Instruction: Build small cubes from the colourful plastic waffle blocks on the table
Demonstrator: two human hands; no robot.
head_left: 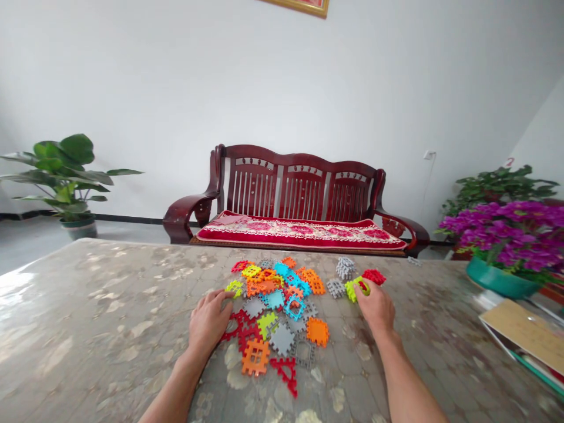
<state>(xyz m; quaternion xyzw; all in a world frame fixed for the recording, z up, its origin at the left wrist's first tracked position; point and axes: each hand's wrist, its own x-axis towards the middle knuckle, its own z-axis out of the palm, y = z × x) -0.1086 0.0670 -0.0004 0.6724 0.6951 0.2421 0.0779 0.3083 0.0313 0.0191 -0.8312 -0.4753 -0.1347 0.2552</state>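
Note:
On the table, my left hand is at the left edge of a loose heap of toothed plastic building tiles. Its thumb and forefinger close on the edge of a lime-green tile. To the right of the heap, my right hand grips a lime-green tile piece, with its fingers partly covering it. Just behind that hand lie red tiles. A grey stack and more grey tiles are close by on its left. Orange tiles, blue tiles and a red triangular piece are among the heap.
A patterned cover lies over the table. At the right are a teal pot of purple flowers and a pile of papers. A wooden bench stands beyond the table, and a potted plant at the left.

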